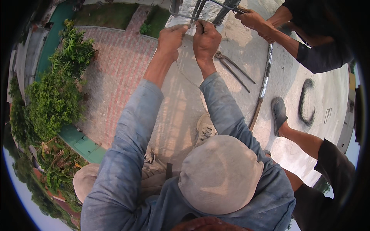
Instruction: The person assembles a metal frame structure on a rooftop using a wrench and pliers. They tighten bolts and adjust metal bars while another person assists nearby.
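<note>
My left hand (170, 37) is closed in a pinch beside the lower corner of a steel rebar cage (200, 7). Right against it, my right hand (207, 40) is also closed, its thumb pressed to the fingers at the same corner. Between them they grip a thin tie wire (184, 75), whose loose length curves down past my right forearm; the fingers hide the exact spot where it meets the bar. A pair of end-cutting pincers (233, 70) lies on the concrete just right of my right wrist.
At the upper right, a co-worker's hands (254, 24) hold the cage's other side. A long metal strip (265, 79) divides the concrete surface (246, 42). Beyond it lie a black wire coil (301, 104) and a co-worker's clogged foot (279, 115). Paving (115, 65) and trees (54, 96) lie left.
</note>
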{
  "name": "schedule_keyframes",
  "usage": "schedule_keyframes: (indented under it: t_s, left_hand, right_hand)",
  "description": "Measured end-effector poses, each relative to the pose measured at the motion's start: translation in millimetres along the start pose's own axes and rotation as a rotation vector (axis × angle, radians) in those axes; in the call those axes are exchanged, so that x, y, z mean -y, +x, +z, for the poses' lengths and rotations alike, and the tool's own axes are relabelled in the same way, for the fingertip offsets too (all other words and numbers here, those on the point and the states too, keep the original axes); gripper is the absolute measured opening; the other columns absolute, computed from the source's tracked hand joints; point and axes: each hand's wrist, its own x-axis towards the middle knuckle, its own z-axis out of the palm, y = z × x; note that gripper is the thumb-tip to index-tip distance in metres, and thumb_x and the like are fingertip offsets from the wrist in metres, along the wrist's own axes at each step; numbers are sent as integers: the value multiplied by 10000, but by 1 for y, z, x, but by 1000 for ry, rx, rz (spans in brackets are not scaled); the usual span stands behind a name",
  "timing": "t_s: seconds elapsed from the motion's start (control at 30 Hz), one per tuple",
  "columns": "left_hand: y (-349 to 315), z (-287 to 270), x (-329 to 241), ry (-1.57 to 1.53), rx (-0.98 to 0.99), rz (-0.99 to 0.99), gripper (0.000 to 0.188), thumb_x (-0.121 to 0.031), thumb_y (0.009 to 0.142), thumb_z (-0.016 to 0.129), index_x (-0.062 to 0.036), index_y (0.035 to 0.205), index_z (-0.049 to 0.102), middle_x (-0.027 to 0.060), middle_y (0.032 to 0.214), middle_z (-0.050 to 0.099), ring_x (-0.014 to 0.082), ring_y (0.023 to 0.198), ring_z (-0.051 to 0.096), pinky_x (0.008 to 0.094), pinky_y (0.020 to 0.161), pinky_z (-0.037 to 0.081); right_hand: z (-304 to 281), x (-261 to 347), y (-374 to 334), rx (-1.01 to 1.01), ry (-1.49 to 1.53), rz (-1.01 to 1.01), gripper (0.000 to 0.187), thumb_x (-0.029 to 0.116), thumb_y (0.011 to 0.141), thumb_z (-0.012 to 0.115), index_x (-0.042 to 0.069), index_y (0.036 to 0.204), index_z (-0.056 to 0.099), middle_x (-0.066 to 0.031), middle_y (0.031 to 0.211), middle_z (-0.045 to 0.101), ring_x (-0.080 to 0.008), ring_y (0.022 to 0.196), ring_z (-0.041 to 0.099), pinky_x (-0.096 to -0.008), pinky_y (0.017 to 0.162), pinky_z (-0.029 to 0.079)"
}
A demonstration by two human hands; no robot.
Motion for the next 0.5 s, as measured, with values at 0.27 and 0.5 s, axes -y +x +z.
schedule_keyframes:
  t_s: [0.27,0.5]
  left_hand:
    - [-24,22,-12,-2,28,82,253,-87,967,712,79,1156,734,-18,834,634,34,654,506,188,527,374]
    - [-36,2,-34,274,-75,81,284,-142,951,704,-21,1201,764,22,944,730,131,818,635,319,740,506]
  right_hand:
    - [10,2,-13,-15,-22,-75,56,76,892,700,60,939,725,-155,867,707,-369,753,702,-451,639,547]
    - [18,7,-8,52,194,337,140,162,937,756,25,947,780,-188,802,736,-334,675,717,-418,638,555]
